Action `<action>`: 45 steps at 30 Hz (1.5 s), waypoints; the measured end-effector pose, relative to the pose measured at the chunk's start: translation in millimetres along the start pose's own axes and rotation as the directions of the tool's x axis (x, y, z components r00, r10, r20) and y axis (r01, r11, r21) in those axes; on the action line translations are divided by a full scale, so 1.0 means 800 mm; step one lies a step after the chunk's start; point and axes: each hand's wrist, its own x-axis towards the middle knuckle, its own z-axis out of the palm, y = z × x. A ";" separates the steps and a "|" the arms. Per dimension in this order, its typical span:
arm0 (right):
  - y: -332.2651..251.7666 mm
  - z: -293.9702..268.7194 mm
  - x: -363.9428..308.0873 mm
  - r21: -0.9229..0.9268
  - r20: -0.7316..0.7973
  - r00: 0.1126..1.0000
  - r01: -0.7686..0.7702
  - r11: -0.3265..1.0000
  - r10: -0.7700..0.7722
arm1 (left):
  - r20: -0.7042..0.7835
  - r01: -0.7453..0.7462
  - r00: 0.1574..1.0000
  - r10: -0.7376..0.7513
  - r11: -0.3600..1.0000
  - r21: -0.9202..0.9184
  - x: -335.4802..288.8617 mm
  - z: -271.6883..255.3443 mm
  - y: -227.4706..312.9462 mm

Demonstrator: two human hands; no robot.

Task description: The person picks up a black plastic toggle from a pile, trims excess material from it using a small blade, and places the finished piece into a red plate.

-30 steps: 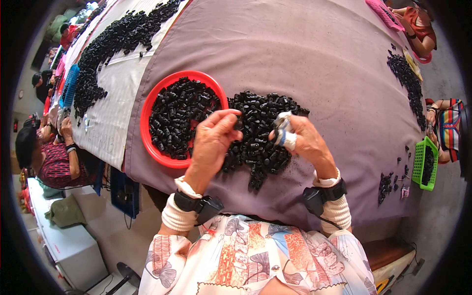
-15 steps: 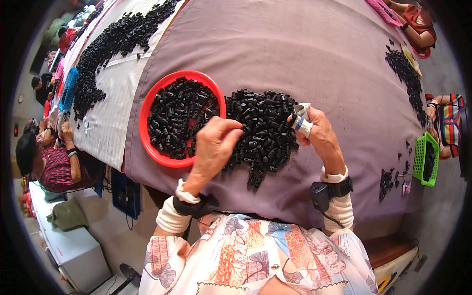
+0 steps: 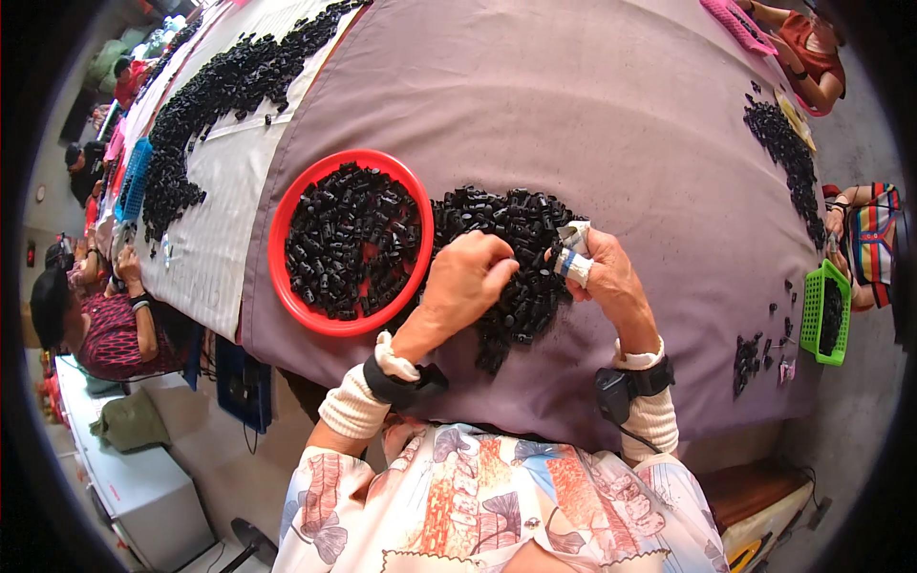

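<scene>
1. pile (image 3: 511, 258) of small black parts is lying on the purple cloth (image 3: 621, 124), just right of the red bowl (image 3: 349, 242) and touching its rim.
2. left hand (image 3: 468, 284) is resting on the pile's near-left edge, fingers curling down and pinching together over the parts; cannot tell if a part is gripped.
3. right hand (image 3: 607, 277) is hovering at the pile's right edge, fingers closing around a small part; taped fingertips (image 3: 571, 250) are hiding it, so its kind is unclear.
4. bowl is sitting full of the same black parts, at the cloth's near-left part.
5. both wrists are wearing black bands over white sleeves.
6. long heap (image 3: 220, 105) of black parts is running along the white cloth (image 3: 205, 248) far left, well apart from the hands.
7. smaller heap (image 3: 783, 153) is lying far right; a few loose parts (image 3: 750, 353) are lying near the right edge.
8. green basket (image 3: 824, 310) is being held by another person at right.
9. other people are sitting along the left side.
</scene>
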 end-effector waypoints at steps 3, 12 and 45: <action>0.000 0.007 0.002 -0.002 0.021 1.000 -0.018 1.000 0.018 | 0.251 0.337 0.940 -0.230 0.514 -0.789 -0.003 -0.019 -0.010; -0.026 0.042 0.008 -0.037 0.097 0.979 0.183 0.982 -0.179 | 0.299 0.324 0.946 -0.125 0.411 -0.852 -0.015 -0.037 0.001; -0.031 0.048 0.000 -0.210 0.153 0.975 0.192 0.959 -0.162 | 0.318 0.276 0.939 -0.129 -0.267 -0.923 -0.015 -0.014 -0.010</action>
